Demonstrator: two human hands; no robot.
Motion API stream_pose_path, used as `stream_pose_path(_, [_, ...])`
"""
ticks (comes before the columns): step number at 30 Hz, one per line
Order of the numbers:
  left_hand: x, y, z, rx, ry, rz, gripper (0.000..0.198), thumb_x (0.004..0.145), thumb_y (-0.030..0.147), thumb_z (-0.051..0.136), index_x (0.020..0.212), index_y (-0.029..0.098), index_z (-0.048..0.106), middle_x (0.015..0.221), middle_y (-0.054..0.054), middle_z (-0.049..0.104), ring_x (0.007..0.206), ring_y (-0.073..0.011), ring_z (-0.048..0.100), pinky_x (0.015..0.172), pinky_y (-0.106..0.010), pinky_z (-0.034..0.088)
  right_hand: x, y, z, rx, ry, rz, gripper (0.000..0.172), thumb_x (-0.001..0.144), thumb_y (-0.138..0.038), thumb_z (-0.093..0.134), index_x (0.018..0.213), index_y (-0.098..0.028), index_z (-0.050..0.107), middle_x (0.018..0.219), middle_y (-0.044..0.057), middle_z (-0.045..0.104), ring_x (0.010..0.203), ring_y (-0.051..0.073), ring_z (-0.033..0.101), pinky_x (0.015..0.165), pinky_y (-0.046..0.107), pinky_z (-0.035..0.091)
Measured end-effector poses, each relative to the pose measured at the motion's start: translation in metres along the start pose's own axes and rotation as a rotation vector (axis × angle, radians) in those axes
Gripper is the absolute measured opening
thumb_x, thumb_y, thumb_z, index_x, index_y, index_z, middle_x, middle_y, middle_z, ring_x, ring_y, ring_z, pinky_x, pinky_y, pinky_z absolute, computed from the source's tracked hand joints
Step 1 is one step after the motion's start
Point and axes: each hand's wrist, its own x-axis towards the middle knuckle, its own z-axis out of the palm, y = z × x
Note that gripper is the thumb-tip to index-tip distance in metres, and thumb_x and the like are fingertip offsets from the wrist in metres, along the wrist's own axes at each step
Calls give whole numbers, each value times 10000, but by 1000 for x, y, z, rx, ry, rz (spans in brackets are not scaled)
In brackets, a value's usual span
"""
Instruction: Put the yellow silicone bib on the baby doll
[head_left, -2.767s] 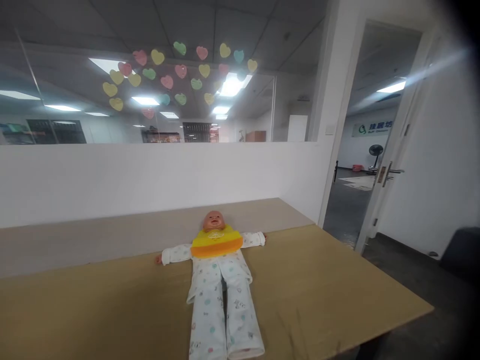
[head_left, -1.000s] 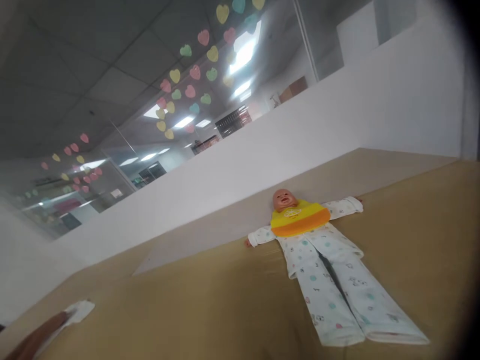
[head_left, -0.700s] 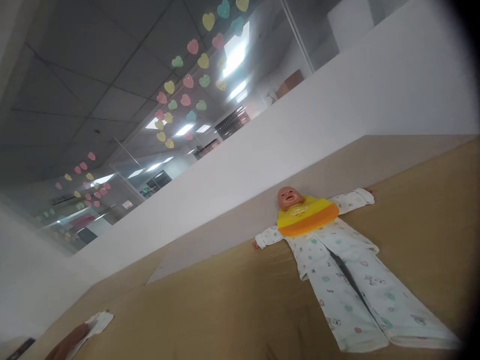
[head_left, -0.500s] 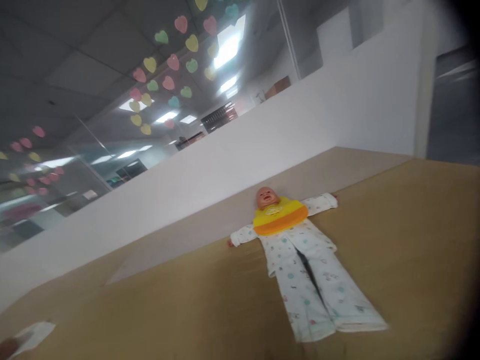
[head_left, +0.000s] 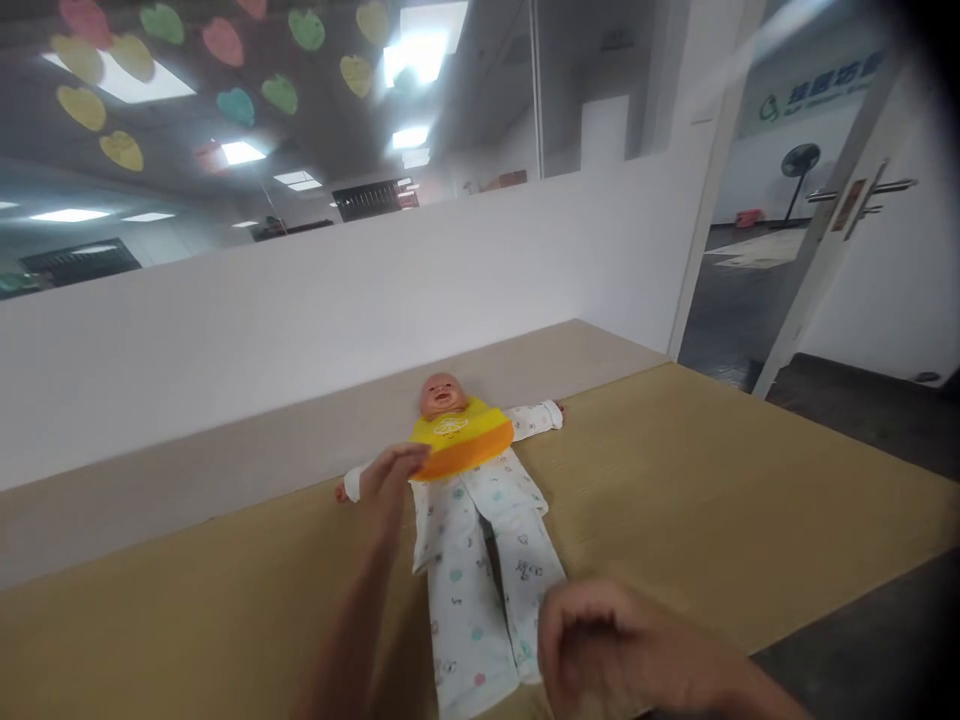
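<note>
A baby doll [head_left: 442,393] lies on its back with both arms spread. It wears a white patterned top [head_left: 506,485], matching trousers [head_left: 459,620] and a yellow silicone bib [head_left: 450,430] with an orange pocket along the bottom. My left hand [head_left: 386,485] reaches to the bib's lower left corner, fingers stretched out; whether they touch it, I cannot tell. It covers part of one sleeve. Lower down, my right hand [head_left: 600,640] hovers beside the trouser legs, loosely curled and blurred, with nothing visible in it. It hides one trouser hem.
The doll lies on a wide tan padded surface [head_left: 697,480] whose right edge drops to a dark floor. Behind runs a white wall [head_left: 300,330] below a window with heart stickers [head_left: 223,40]. An open door [head_left: 862,220] stands on the right, a fan [head_left: 799,165] beyond it.
Both my hands have come in over the doll, the left one near the bib. The view has turned right and levelled; the white item at lower left is out of view.
</note>
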Motion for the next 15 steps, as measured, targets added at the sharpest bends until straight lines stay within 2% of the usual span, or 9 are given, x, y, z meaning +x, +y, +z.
stream_pose_path(3, [56,-32,-8,47,136,-46,129,673,273,599,726,191,683,889,-56,672,917,-226,588,806,-329,463,41,-31,-48,-160,208,-234,143,766,-248,553,774,-225,694,763,34,682,676,128,607,617,253,459])
stream_pose_path(6, [97,-59,-8,59,218,-146,162,644,310,617,727,180,667,869,-51,649,891,-212,571,775,-315,455,98,-48,-106,-5,578,-376,97,708,-218,585,735,-182,671,799,42,680,784,154,617,717,272,476])
stream_pose_path(7, [108,-66,-6,63,229,-181,173,633,318,629,730,178,663,857,-50,645,881,-211,566,770,-316,451,117,-50,-124,46,649,-397,90,672,-211,612,729,-174,672,809,49,682,813,165,619,758,282,479])
stream_pose_path(9, [128,-79,-1,67,230,-258,184,610,318,653,725,175,649,836,-54,640,835,-208,568,747,-323,448,154,-51,-158,154,707,-389,156,629,-210,641,777,-169,672,908,68,684,907,189,618,855,310,468])
stream_pose_path(11, [145,-92,5,57,210,-357,197,590,310,670,723,173,624,793,-59,635,745,-203,581,699,-338,456,187,-48,-184,170,765,-344,171,633,-247,637,784,-170,662,980,71,668,925,187,611,878,318,459])
stream_pose_path(13, [158,-104,11,32,182,-456,217,579,303,679,734,178,595,722,-51,621,647,-195,584,644,-346,463,216,-41,-204,123,819,-264,176,645,-274,632,793,-181,648,952,49,660,884,168,608,845,309,462])
stream_pose_path(15, [168,-115,16,1,152,-543,223,575,298,679,735,180,577,665,-43,611,582,-191,579,599,-343,467,240,-31,-217,90,823,-190,174,657,-302,626,787,-187,630,837,28,653,798,158,606,773,301,470])
